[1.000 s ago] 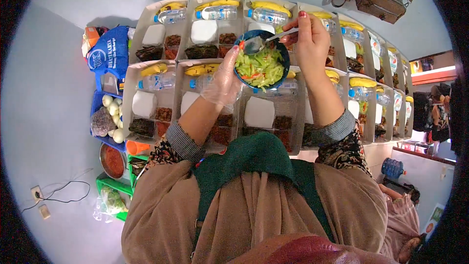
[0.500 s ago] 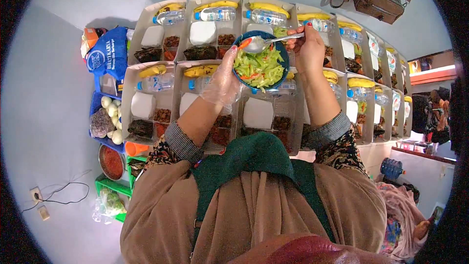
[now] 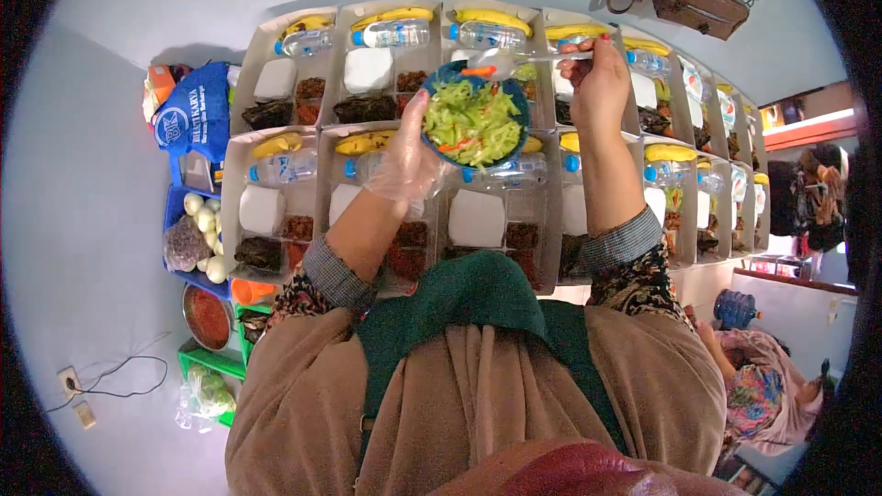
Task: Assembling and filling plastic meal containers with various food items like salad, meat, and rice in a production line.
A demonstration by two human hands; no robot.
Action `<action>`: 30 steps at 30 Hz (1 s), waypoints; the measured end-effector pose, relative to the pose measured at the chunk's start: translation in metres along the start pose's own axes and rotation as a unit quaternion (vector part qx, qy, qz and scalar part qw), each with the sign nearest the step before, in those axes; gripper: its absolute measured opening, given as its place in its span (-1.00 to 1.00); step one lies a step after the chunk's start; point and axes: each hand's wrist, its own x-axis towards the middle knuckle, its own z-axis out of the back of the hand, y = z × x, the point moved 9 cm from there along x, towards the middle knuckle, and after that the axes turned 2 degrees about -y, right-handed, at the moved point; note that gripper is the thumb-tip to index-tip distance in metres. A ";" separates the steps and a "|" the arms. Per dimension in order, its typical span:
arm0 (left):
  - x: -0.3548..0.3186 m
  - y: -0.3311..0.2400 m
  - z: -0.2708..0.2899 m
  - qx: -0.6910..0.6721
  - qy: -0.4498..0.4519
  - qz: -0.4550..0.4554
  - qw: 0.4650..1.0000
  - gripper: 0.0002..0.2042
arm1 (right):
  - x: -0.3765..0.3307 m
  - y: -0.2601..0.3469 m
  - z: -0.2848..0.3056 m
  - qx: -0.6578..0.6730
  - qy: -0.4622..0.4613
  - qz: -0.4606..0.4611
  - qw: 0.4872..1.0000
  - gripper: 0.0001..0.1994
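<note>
My left hand [image 3: 404,161], in a clear plastic glove, cups the round blue bowl of shredded green salad [image 3: 475,113] above the rows of white compartmented meal boxes [image 3: 367,83]. My right hand [image 3: 597,78] pinches a white plastic spoon [image 3: 514,60] over the bowl's far rim.
</note>
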 end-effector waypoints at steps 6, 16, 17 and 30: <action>-0.010 -0.004 0.027 -0.043 -0.047 -0.008 0.998 -0.52 | 0.044 0.008 0.044 -0.014 -0.085 0.043 0.995 -0.73; -0.029 -0.007 0.048 -0.019 -0.088 -0.044 0.995 -0.48 | 0.088 -0.053 0.085 -0.360 -0.137 0.139 0.912 -0.68; -0.028 -0.006 0.049 -0.018 -0.087 -0.043 0.995 -0.48 | 0.088 -0.057 0.086 -0.360 -0.139 0.139 0.912 -0.68; -0.037 -0.007 0.048 -0.015 -0.123 -0.046 0.991 -0.46 | 0.055 -0.014 0.001 -0.529 -0.011 0.326 0.784 -0.74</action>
